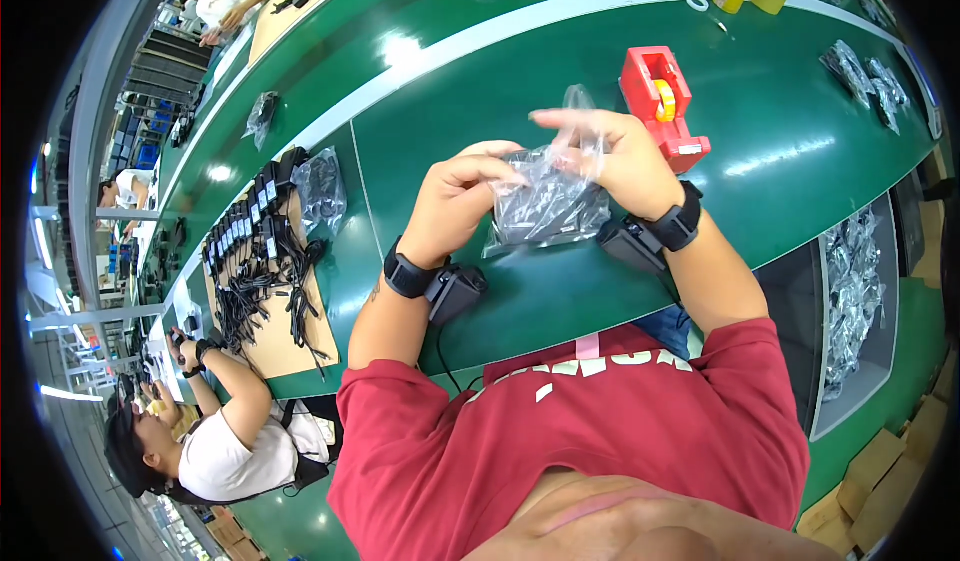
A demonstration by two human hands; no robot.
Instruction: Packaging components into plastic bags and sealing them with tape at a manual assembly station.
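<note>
Both hands hold the clear bag of black cables above the green tabletop, the left hand pinching its left edge and the right hand its top, so the thin, slippery plastic could slide out and drop.

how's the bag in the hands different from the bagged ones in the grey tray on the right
The clear plastic bag is held above the green table by the left hand and right hand, its top open and upright; the bagged items lie piled loose in the grey tray, untouched. Both are clear bags with dark contents.
</note>
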